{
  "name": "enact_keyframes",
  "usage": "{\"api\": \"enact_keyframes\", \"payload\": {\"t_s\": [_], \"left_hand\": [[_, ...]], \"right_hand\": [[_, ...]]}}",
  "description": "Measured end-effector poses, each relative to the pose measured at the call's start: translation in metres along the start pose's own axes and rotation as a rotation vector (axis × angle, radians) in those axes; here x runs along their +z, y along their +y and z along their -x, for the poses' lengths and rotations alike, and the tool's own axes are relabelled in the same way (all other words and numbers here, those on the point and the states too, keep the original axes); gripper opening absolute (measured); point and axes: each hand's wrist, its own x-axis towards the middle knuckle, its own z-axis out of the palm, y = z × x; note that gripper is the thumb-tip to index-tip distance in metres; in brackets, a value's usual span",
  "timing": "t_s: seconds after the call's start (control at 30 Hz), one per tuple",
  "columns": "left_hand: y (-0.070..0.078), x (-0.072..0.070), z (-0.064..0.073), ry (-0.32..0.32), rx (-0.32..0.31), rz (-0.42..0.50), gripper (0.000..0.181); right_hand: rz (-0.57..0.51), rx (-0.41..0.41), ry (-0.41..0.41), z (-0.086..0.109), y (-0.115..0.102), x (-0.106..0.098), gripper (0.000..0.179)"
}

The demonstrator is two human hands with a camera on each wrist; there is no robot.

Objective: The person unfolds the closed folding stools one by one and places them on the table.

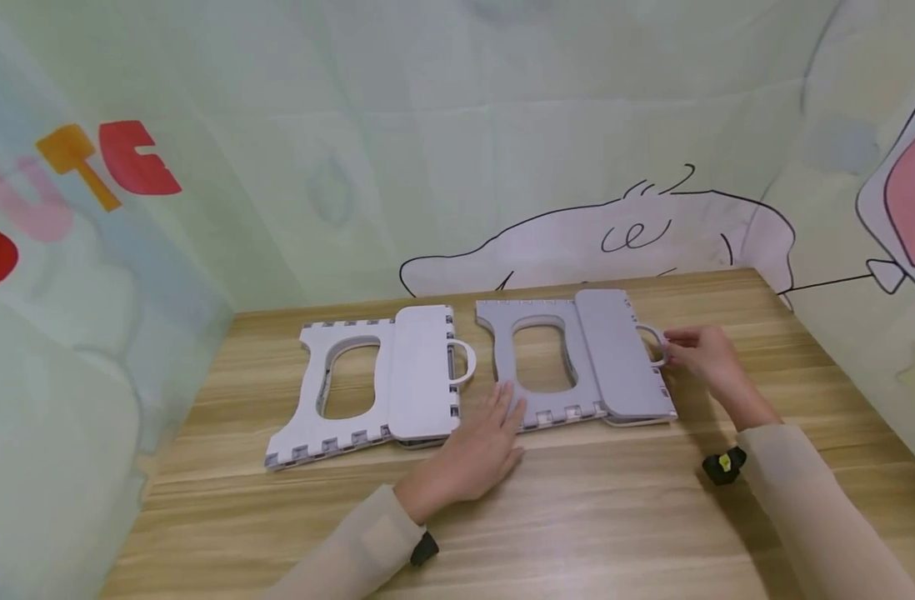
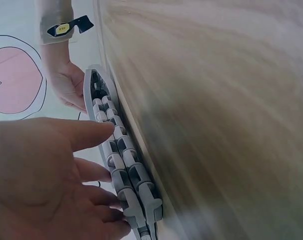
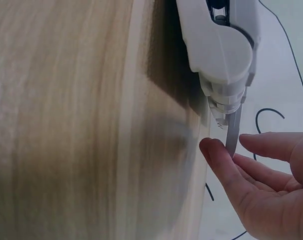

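Note:
Two folded plastic step stools lie flat, side by side, on a wooden table. The grey stool (image 1: 615,358) is on the right and the white stool (image 1: 422,375) on the left. With extended fingers, my left hand (image 1: 472,454) rests on the grey stool's near left corner; in the left wrist view its fingers lie along the hinged edge (image 2: 124,155). On the other side, my right hand (image 1: 701,358) pinches the grey stool's looped handle (image 1: 662,340) between thumb and fingers. The right wrist view shows that handle (image 3: 234,131) between the fingertips.
The wooden table (image 1: 577,517) runs up to a printed cloth backdrop (image 1: 367,167) behind and at both sides. Loop handle (image 1: 470,362) of the white stool points toward the grey one. Black wrist-worn devices sit at both cuffs.

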Motion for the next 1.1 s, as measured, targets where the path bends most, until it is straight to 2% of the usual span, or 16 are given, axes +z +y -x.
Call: {"api": "enact_keyframes", "payload": {"t_s": [0.27,0.47,0.83,1.0,1.1], "left_hand": [[-0.001,0.001,0.0,-0.017,-0.005,-0.033,0.067],[-0.001,0.003,-0.001,-0.027,0.001,0.001,0.069],[0.001,0.005,-0.005,-0.023,-0.028,0.032,0.07],[0.001,0.004,-0.006,-0.021,-0.028,0.026,0.07],[0.001,0.005,-0.006,-0.012,-0.029,0.024,0.069]], "right_hand": [[-0.185,0.075,-0.039,-0.004,0.008,0.0,0.042],[-0.298,0.126,-0.04,-0.008,0.013,-0.003,0.046],[-0.292,0.133,-0.017,-0.009,0.008,-0.003,0.044],[-0.253,0.153,-0.016,-0.009,0.005,-0.003,0.044],[-0.23,0.137,-0.014,-0.009,0.004,-0.002,0.042]]}}
